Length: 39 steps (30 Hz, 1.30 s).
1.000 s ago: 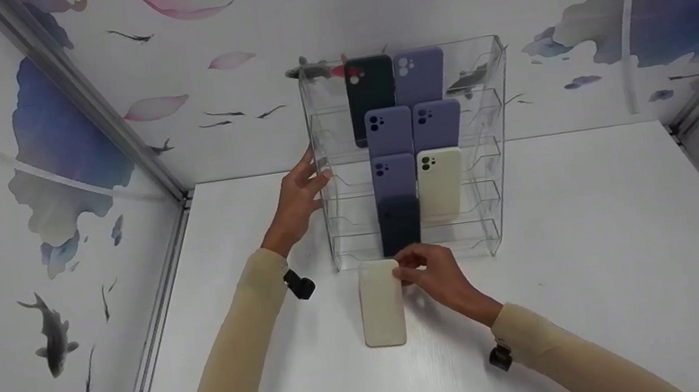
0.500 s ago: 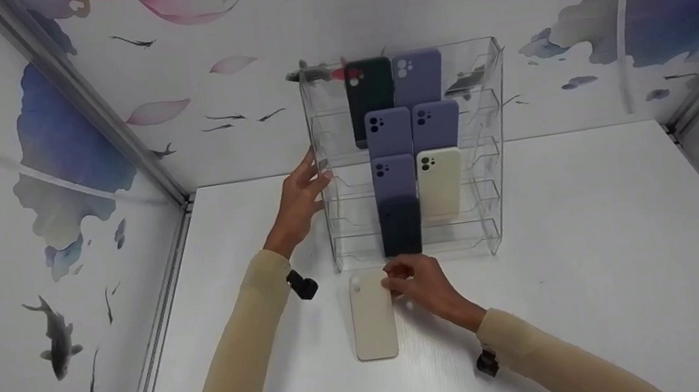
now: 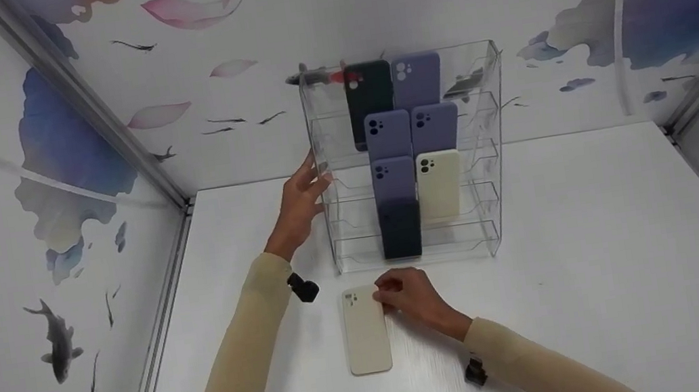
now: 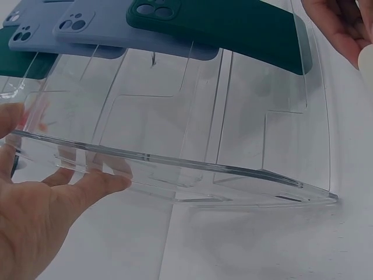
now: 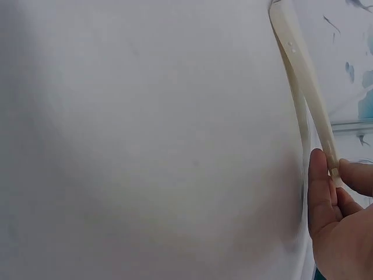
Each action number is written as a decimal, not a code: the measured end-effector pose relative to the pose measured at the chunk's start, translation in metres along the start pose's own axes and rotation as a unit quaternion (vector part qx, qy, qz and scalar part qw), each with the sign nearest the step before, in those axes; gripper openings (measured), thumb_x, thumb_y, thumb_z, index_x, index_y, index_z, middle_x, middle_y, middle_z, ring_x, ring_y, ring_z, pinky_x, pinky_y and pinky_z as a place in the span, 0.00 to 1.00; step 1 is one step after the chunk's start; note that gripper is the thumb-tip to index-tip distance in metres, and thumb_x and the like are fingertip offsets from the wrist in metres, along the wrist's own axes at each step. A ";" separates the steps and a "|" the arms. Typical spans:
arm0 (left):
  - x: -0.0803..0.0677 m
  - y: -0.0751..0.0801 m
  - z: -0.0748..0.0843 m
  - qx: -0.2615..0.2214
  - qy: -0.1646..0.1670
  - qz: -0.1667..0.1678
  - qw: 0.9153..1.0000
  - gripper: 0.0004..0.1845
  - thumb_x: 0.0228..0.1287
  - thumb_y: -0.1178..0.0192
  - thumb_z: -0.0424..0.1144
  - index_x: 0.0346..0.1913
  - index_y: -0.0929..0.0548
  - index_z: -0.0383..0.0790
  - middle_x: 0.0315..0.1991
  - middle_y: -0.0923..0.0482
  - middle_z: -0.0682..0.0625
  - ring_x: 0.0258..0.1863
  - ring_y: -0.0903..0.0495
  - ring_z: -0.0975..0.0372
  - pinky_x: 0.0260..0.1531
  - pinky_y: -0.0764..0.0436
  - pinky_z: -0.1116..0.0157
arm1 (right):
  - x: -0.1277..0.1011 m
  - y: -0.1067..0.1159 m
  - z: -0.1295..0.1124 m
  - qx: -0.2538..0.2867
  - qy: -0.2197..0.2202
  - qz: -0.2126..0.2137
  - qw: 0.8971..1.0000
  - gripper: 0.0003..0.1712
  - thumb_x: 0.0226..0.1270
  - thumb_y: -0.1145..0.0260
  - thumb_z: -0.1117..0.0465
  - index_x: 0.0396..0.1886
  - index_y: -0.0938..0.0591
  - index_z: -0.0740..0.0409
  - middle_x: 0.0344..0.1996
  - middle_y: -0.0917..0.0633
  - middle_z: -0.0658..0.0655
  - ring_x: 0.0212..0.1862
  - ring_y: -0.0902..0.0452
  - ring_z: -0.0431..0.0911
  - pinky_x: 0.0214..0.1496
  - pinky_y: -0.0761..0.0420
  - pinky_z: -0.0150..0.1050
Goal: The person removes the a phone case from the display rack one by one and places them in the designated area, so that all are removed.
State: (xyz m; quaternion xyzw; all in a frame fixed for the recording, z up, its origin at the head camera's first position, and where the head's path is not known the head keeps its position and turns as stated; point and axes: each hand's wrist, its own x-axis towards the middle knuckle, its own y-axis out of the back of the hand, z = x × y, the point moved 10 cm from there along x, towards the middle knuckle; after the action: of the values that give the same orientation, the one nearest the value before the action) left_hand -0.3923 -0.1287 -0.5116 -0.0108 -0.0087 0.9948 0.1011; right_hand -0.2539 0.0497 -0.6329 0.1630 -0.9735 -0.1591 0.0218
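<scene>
A clear acrylic stepped rack (image 3: pixel 357 247) stands against the back wall, holding several phone cases. My left hand (image 3: pixel 299 211) grips its left side panel, thumb and fingers on either side of the edge in the left wrist view. In front of the rack, my right hand (image 3: pixel 413 300) pinches the upper right edge of a cream phone case (image 3: pixel 366 337), its camera cutouts at the top left. Seen edge-on in the right wrist view, that case (image 5: pixel 303 81) sits between thumb and fingers. Whether its lower end touches the table is unclear.
On the rack are a dark green case (image 3: pixel 370 101) and a purple case (image 3: pixel 417 80) at the top. Below come more purple cases (image 3: pixel 388 132), a cream case (image 3: pixel 441 190) and a dark case (image 3: pixel 400 230). White printed walls surround the white table (image 3: pixel 591 258).
My right hand has brought the cream phone case down and to the left, away from the rack's front, and its camera cutouts now show more clearly. My left hand stays on the rack.
</scene>
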 end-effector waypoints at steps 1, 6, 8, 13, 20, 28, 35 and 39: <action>0.000 0.000 0.000 0.000 0.001 0.001 1.000 0.41 0.85 0.37 0.47 0.91 0.44 0.57 0.87 0.41 0.40 0.83 0.34 0.46 0.75 0.30 0.35 | 0.000 -0.001 0.000 0.000 -0.001 -0.002 1.000 0.11 0.76 0.25 0.66 0.51 0.10 0.68 0.38 0.09 0.56 0.36 0.12 0.44 0.33 0.14 0.35; -0.002 -0.001 0.002 0.001 0.001 0.006 1.000 0.39 0.86 0.39 0.43 0.90 0.44 0.58 0.86 0.40 0.40 0.82 0.33 0.47 0.74 0.28 0.36 | 0.003 -0.001 -0.002 -0.019 -0.002 0.009 1.000 0.09 0.74 0.23 0.66 0.48 0.09 0.68 0.38 0.09 0.56 0.39 0.13 0.44 0.39 0.13 0.38; -0.001 -0.001 0.003 -0.002 0.000 0.005 1.000 0.38 0.87 0.40 0.42 0.90 0.43 0.58 0.86 0.40 0.40 0.81 0.32 0.47 0.73 0.27 0.37 | 0.005 0.000 -0.003 -0.027 -0.004 0.016 1.000 0.09 0.72 0.23 0.66 0.46 0.08 0.67 0.37 0.08 0.56 0.40 0.13 0.44 0.42 0.13 0.41; -0.001 -0.001 0.003 -0.002 0.000 0.003 1.000 0.38 0.87 0.40 0.40 0.91 0.43 0.57 0.86 0.40 0.40 0.81 0.32 0.46 0.73 0.27 0.36 | 0.007 0.000 -0.003 -0.035 -0.018 0.032 0.999 0.08 0.70 0.22 0.66 0.44 0.08 0.67 0.35 0.09 0.55 0.38 0.14 0.43 0.42 0.12 0.42; 0.001 0.001 -0.001 -0.007 0.009 0.002 1.000 0.40 0.87 0.40 0.43 0.91 0.47 0.54 0.86 0.41 0.38 0.82 0.34 0.45 0.74 0.29 0.36 | 0.009 -0.006 -0.002 -0.039 -0.032 0.032 0.998 0.06 0.71 0.25 0.68 0.44 0.08 0.67 0.34 0.10 0.55 0.34 0.13 0.42 0.36 0.13 0.36; 0.001 0.000 -0.001 -0.009 0.006 0.005 1.000 0.40 0.86 0.40 0.42 0.91 0.45 0.54 0.86 0.41 0.37 0.81 0.32 0.46 0.73 0.27 0.36 | 0.012 -0.005 -0.015 -0.090 0.032 0.034 0.995 0.06 0.69 0.25 0.70 0.43 0.09 0.68 0.33 0.10 0.56 0.34 0.16 0.42 0.40 0.13 0.39; 0.000 0.001 0.000 -0.013 0.006 0.007 1.000 0.39 0.87 0.40 0.42 0.91 0.44 0.55 0.87 0.41 0.39 0.82 0.34 0.44 0.75 0.32 0.31 | 0.011 0.010 -0.027 -0.068 0.066 0.020 0.995 0.10 0.73 0.25 0.68 0.49 0.09 0.69 0.39 0.08 0.56 0.41 0.12 0.45 0.46 0.12 0.38; 0.000 0.001 -0.001 -0.010 0.007 0.007 1.000 0.39 0.86 0.39 0.42 0.90 0.44 0.56 0.86 0.40 0.40 0.83 0.35 0.45 0.75 0.33 0.31 | 0.008 0.025 -0.034 -0.057 0.081 0.019 0.995 0.11 0.75 0.24 0.67 0.51 0.09 0.69 0.41 0.08 0.55 0.43 0.11 0.47 0.47 0.10 0.40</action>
State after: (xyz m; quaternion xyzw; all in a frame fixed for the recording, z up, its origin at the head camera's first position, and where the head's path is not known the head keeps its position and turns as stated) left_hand -0.3929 -0.1295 -0.5121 -0.0191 -0.0181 0.9953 0.0937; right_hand -0.2656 0.0590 -0.5926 0.1557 -0.9608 -0.1997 0.1131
